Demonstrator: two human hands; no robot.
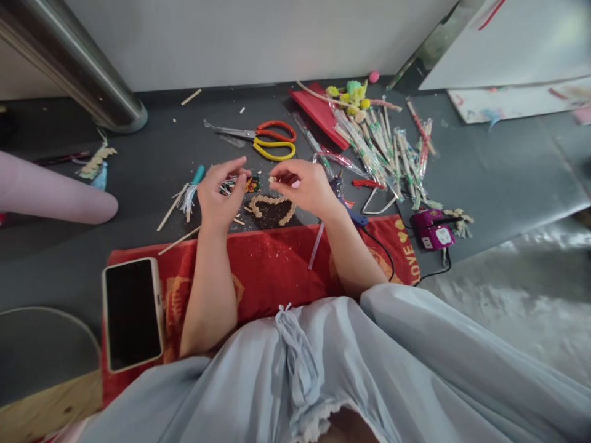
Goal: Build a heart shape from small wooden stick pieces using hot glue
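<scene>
The right hand [307, 184] pinches a small pale piece [272, 180] at its fingertips. The left hand [218, 195] faces it, thumb and fingers apart. A curved tan strip [268, 200] lies just nearer the wearer.

Loose pale-blue cloth garment [415, 351] worn, softly folded. Matching thin fabric ties [302, 363] at front, near ruffled pale trim [311, 424].
</scene>
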